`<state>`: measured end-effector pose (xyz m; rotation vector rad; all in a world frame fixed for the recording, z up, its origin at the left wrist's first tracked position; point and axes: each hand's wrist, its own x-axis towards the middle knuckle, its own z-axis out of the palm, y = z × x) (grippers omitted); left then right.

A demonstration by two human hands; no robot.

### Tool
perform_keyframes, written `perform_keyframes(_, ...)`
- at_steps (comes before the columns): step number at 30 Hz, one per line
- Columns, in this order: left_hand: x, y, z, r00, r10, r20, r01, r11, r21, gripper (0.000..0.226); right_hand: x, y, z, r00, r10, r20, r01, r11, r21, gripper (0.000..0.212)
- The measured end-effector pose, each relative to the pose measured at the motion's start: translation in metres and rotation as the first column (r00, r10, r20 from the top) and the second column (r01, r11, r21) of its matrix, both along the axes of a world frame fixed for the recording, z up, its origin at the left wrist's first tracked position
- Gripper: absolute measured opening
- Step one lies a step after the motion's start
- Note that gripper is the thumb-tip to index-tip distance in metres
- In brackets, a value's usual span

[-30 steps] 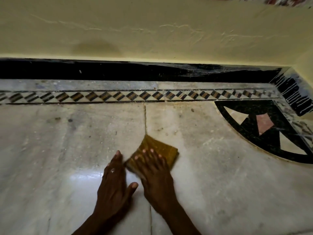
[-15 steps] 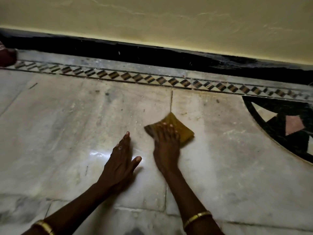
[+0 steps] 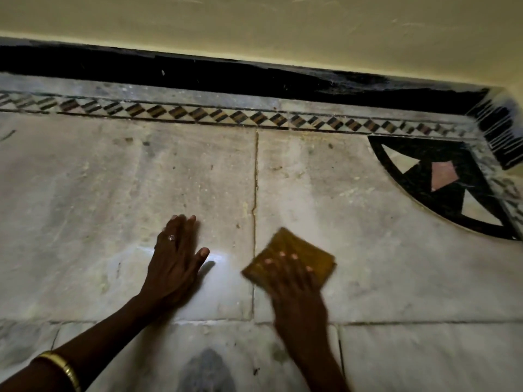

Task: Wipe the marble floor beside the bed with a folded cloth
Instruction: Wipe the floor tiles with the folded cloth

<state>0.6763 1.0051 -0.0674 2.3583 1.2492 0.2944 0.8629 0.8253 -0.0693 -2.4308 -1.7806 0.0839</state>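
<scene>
A folded mustard-yellow cloth [image 3: 304, 250] lies flat on the pale marble floor [image 3: 127, 193], just right of a tile joint. My right hand [image 3: 294, 290] presses down on the cloth with spread fingers covering its near half; the hand is motion-blurred. My left hand [image 3: 175, 264] rests flat on the floor to the left of the joint, palm down, fingers together, a ring on one finger, holding nothing. A gold bangle [image 3: 63, 369] sits on my left wrist.
A black skirting [image 3: 198, 75] runs along the base of the cream wall [image 3: 283, 26]. In front of it lies a diamond-pattern inlay border [image 3: 226, 116]. A black quarter-circle inlay [image 3: 441, 182] fills the right corner. A bright light reflection [image 3: 223, 257] sits between my hands.
My right hand has slid the cloth to the right, across the tile joint and a little nearer to me. My left hand stays planted on the floor.
</scene>
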Motion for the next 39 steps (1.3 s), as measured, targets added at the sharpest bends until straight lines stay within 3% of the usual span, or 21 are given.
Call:
perform_keyframes(5,0.001,-0.004,-0.008,0.991,-0.018,-0.133,0.028,0.997,0.069,0.077,0.092,-0.020,-0.005,0.944,-0.329,0.026,0.329,0.944,0.015,0.056)
perform_keyframes(8,0.001,-0.002,-0.007,0.990,-0.020,-0.138,0.031,0.997,0.077,0.076,0.121,0.019,-0.010,0.858,-0.512,-0.037,0.513,0.854,0.083,0.051)
perform_keyframes(10,0.000,-0.002,-0.007,0.987,-0.043,-0.157,0.054,0.996,0.065,0.077,0.121,0.052,-0.011,0.834,-0.548,-0.063,0.552,0.828,0.104,0.051)
perform_keyframes(17,-0.001,0.002,-0.003,0.995,-0.042,-0.086,0.049,0.996,0.075,0.081,0.020,0.136,-0.009,0.979,-0.204,-0.022,0.205,0.961,0.183,0.057)
perform_keyframes(20,0.000,0.003,0.005,0.999,0.031,-0.011,-0.031,0.997,-0.069,0.102,-0.039,0.139,-0.012,0.999,-0.035,-0.038,0.040,0.986,0.159,0.062)
perform_keyframes(22,0.001,0.000,0.014,0.996,0.084,0.025,-0.080,0.988,-0.131,0.102,-0.067,0.134,-0.012,0.999,0.013,-0.049,-0.005,0.989,0.150,0.058)
perform_keyframes(24,0.000,-0.010,0.021,0.984,0.167,0.063,-0.154,0.972,-0.179,0.092,-0.085,0.131,-0.012,0.996,0.022,-0.088,-0.008,0.988,0.156,0.052)
perform_keyframes(26,0.000,-0.020,0.030,0.940,0.309,0.148,-0.247,0.911,-0.331,0.075,-0.094,0.128,-0.011,0.994,0.036,-0.103,-0.019,0.987,0.157,0.051)
perform_keyframes(28,0.002,-0.027,0.045,0.816,0.493,0.304,-0.267,0.786,-0.558,0.032,-0.102,0.124,-0.010,0.986,0.073,-0.151,-0.050,0.987,0.153,0.053)
perform_keyframes(29,0.003,-0.030,0.054,0.749,0.560,0.353,-0.244,0.730,-0.639,0.021,-0.108,0.121,-0.007,0.973,0.092,-0.212,-0.057,0.985,0.162,0.056)
perform_keyframes(33,-0.007,-0.039,0.073,0.572,0.724,0.385,-0.142,0.549,-0.824,0.047,-0.139,0.110,0.011,0.847,0.132,-0.515,-0.019,0.975,0.220,0.056)
perform_keyframes(35,-0.013,-0.039,0.081,0.475,0.820,0.320,-0.178,0.446,-0.877,0.045,-0.144,0.107,0.018,0.791,0.151,-0.593,0.002,0.968,0.249,0.054)
perform_keyframes(37,-0.021,-0.036,0.089,0.395,0.877,0.274,-0.234,0.384,-0.893,0.036,-0.147,0.105,0.030,0.616,0.143,-0.775,0.076,0.968,0.239,0.045)
perform_keyframes(39,-0.025,-0.033,0.096,0.387,0.895,0.221,-0.292,0.346,-0.891,0.029,-0.145,0.103,0.041,0.426,0.109,-0.898,0.143,0.972,0.186,0.040)
